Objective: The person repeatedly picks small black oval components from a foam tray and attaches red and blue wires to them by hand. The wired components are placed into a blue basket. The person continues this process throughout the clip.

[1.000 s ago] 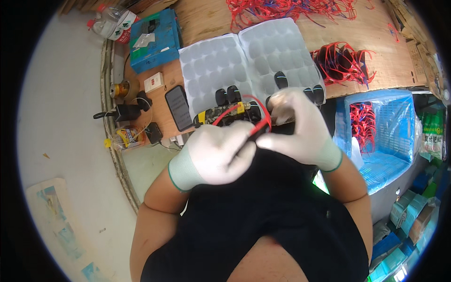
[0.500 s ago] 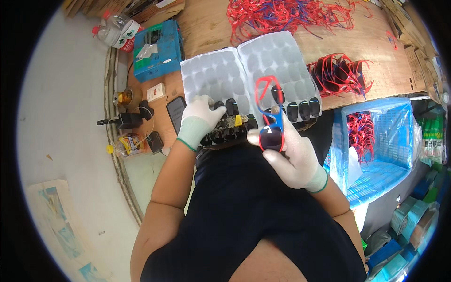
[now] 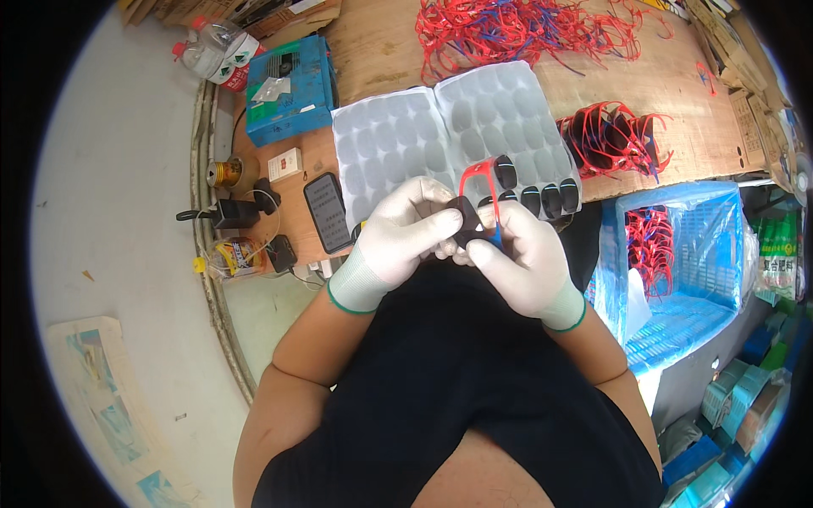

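Both my hands wear white gloves with green cuffs and meet in front of my body. Between its thumb and fingers, my left hand [image 3: 402, 233] pinches a dark sunglasses lens [image 3: 463, 215]. My right hand [image 3: 532, 262] is closed on a red and blue glasses frame [image 3: 476, 168], tilted so one red temple arm points up. Lens and frame are side by side; the fingers hide whether they touch. Just beyond lies a sheet of white paper [image 3: 398, 140] with grey oval shapes showing through, and a row of dark lenses [image 3: 550, 200] along its near right edge.
A phone [image 3: 324, 212], a small white box [image 3: 284, 164] and a blue machine [image 3: 292, 102] lie to the left. Red and blue frames [image 3: 525, 34] heap at the back; stacked sunglasses [image 3: 610, 140] sit at the right. A plastic-lined blue crate [image 3: 686, 326] stands beyond the table edge.
My left hand has left the lens rows and moved right to the frame, bringing a dark lens. My right hand has turned the glasses frame, and its lower rim is now hidden by fingers.
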The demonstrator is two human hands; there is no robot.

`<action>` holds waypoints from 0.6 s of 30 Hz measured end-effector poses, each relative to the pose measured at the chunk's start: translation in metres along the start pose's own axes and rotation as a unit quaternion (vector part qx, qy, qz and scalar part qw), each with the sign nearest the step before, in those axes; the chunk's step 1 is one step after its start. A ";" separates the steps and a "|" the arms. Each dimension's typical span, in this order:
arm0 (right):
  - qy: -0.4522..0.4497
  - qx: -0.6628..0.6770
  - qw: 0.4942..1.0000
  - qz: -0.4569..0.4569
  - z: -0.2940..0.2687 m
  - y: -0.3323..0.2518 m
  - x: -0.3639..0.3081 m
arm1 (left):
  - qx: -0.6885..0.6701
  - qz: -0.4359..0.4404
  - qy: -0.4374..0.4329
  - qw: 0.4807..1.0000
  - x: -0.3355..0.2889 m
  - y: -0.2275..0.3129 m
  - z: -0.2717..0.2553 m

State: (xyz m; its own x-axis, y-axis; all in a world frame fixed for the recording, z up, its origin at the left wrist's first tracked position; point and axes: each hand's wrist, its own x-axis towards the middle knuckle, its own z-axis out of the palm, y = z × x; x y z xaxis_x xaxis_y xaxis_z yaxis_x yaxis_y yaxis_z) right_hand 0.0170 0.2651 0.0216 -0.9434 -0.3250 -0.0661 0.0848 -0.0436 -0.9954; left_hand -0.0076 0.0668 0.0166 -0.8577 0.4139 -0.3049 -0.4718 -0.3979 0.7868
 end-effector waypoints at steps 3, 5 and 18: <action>-0.025 -0.002 1.000 0.009 -0.005 -0.005 -0.001 | -0.101 -0.036 -0.044 0.993 0.001 -0.003 -0.003; -0.044 -0.029 0.999 0.003 -0.006 -0.012 0.000 | -0.164 -0.075 -0.088 0.980 0.005 -0.007 -0.008; -0.011 -0.085 0.993 -0.081 -0.005 -0.005 -0.010 | -0.063 -0.017 -0.094 0.993 0.002 -0.006 0.005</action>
State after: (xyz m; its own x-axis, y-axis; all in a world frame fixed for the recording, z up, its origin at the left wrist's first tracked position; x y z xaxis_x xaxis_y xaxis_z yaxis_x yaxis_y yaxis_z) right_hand 0.0243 0.2731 0.0273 -0.9331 -0.3468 0.0949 -0.1240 0.0625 -0.9903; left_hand -0.0054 0.0739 0.0137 -0.7933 0.5697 -0.2148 -0.5317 -0.4763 0.7003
